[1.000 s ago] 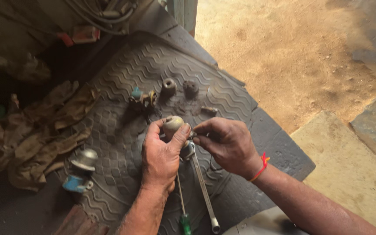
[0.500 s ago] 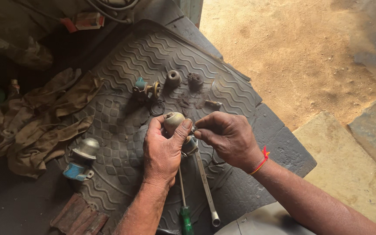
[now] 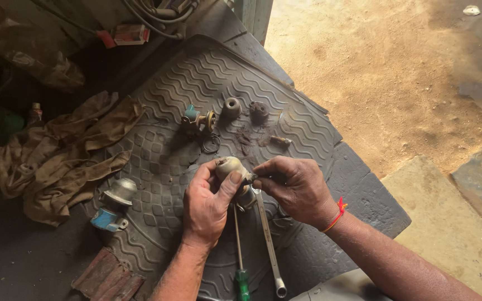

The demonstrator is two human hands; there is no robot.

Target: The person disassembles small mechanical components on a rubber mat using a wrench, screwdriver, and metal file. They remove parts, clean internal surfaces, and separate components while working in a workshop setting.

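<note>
Both my hands stay on the small rounded metal part above the mat — left hand clasps it, right hand pinches its end. Little has shifted; grip unchanged, screwdriver untouched nearby.

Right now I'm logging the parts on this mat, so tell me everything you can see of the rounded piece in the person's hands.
The rounded metal part is dull beige-grey, domed and grimy, with a short stub toward the right. The left hand grips it, thumb across its side; the right hand pinches the stub end. It is held above the ribbed rubber mat, over a long socket wrench. Its underside is hidden.
</note>
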